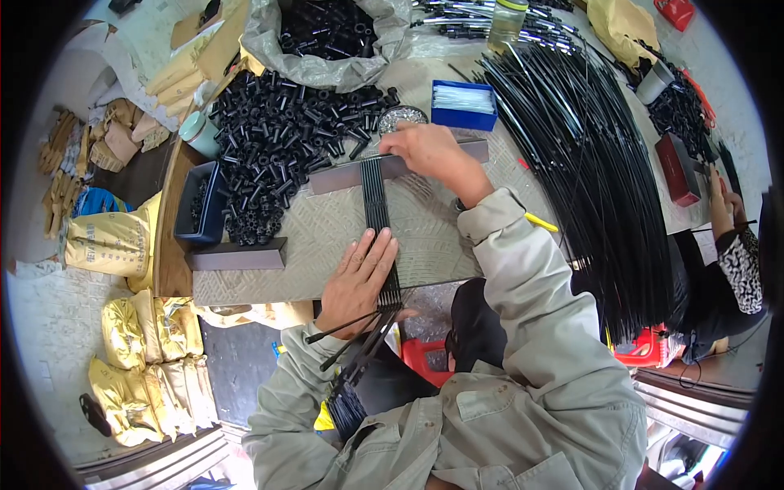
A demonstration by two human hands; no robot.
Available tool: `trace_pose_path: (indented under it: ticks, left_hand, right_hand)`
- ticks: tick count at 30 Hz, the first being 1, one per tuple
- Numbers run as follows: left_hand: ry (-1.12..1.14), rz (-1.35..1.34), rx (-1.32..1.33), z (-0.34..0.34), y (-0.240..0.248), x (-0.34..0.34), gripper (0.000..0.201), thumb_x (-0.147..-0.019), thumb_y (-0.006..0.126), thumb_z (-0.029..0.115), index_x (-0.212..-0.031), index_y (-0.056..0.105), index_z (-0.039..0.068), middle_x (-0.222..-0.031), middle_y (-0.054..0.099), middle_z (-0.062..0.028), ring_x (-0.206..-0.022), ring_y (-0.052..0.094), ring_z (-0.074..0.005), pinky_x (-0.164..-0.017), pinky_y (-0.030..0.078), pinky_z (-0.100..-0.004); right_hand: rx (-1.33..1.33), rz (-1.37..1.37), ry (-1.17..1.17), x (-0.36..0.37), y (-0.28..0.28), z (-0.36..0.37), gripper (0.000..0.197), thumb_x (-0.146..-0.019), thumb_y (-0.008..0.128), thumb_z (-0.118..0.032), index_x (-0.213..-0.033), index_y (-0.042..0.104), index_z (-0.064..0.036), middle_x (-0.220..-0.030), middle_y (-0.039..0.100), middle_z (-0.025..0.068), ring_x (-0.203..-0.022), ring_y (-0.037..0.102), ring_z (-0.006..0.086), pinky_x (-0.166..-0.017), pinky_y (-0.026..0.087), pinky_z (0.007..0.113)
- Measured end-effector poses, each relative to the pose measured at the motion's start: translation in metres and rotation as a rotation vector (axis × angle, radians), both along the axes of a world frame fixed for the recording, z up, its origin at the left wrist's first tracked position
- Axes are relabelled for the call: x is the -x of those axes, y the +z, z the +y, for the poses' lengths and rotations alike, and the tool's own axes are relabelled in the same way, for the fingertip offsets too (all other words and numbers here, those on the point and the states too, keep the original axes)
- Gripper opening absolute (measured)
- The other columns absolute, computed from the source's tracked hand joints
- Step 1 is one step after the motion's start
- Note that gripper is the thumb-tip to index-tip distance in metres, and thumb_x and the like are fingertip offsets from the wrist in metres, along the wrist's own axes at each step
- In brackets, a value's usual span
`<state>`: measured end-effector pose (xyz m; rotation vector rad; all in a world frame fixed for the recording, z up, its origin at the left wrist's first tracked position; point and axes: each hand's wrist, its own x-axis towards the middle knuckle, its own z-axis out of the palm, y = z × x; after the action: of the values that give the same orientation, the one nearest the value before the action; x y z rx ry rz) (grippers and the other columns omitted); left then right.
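A blue-green cup (200, 135) stands by the left edge of the table (310, 273); beyond that edge, a blue bag (100, 202) shows just above a printed yellow sack (109, 247), and crumpled brown scraps (122, 139) lie farther up; lower down, yellow and tan packages (122, 333) sit in rows, with a black shoe (95, 415) on the floor (57, 359) to their left; a clear jar (505, 31) with a yellow lid stands at the far side; to the right, a silvery cup (655, 83) is near a dark red box (678, 171); a red bag (675, 12) lies at the upper right; a red stool (641, 353) is at the lower right, near another person's patterned sleeve (741, 273).
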<state>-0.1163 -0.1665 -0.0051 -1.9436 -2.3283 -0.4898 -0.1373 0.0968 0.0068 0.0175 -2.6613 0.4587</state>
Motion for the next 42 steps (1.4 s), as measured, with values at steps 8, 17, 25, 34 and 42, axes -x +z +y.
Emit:
trace_pose_path:
  ticks: [8,17,25,34,42]
  left_hand:
    - [-0.003,-0.043,-0.021,0.003,0.000,0.000,0.088,-0.067,0.063,0.058,-0.127,0.041,-0.002,-0.134,0.038,-0.0183,-0.125,0.035,-0.0351,-0.100,0.031,-0.0440]
    - [-0.009,-0.041,-0.032,0.006,-0.003,0.000,0.089,-0.065,0.067,0.055,-0.126,0.041,-0.003,-0.133,0.039,-0.0194,-0.124,0.036,-0.0365,-0.099,0.032,-0.0447]
    - [-0.007,-0.041,-0.033,0.006,-0.003,-0.001,0.090,-0.064,0.067,0.055,-0.127,0.040,-0.004,-0.133,0.039,-0.0202,-0.124,0.035,-0.0383,-0.100,0.032,-0.0452]
    - [-0.001,-0.039,-0.006,0.005,0.001,-0.001,0.088,-0.066,0.065,0.056,-0.127,0.040,-0.004,-0.133,0.039,-0.0197,-0.124,0.035,-0.0378,-0.100,0.031,-0.0441]
    - [-0.008,-0.030,-0.018,0.006,0.000,-0.001,0.087,-0.068,0.062,0.057,-0.127,0.040,-0.003,-0.132,0.039,-0.0189,-0.124,0.035,-0.0366,-0.100,0.031,-0.0437]
  right_hand:
    - [0.041,-0.029,-0.105,-0.008,-0.005,0.003,0.021,-0.068,0.054,-0.004,-0.079,0.065,-0.0186,-0.081,0.061,0.0078,-0.075,0.061,0.0281,-0.060,0.047,0.040]
    - [0.038,0.003,-0.058,-0.006,-0.011,0.005,0.015,-0.077,0.054,-0.013,-0.084,0.066,-0.0187,-0.080,0.059,0.0085,-0.071,0.061,0.0298,-0.058,0.046,0.040]
    - [0.031,0.104,-0.027,-0.002,-0.013,0.003,0.014,-0.074,0.054,-0.010,-0.081,0.065,-0.0145,-0.078,0.059,0.0074,-0.071,0.060,0.0285,-0.056,0.045,0.040]
    - [0.027,0.071,-0.024,0.000,-0.010,0.002,0.012,-0.076,0.054,-0.011,-0.080,0.065,-0.0138,-0.079,0.059,0.0067,-0.074,0.061,0.0276,-0.058,0.045,0.039]
    - [0.074,0.062,-0.003,0.003,-0.012,0.002,0.010,-0.077,0.055,-0.013,-0.080,0.064,-0.0133,-0.078,0.060,0.0063,-0.075,0.060,0.0281,-0.060,0.045,0.039]
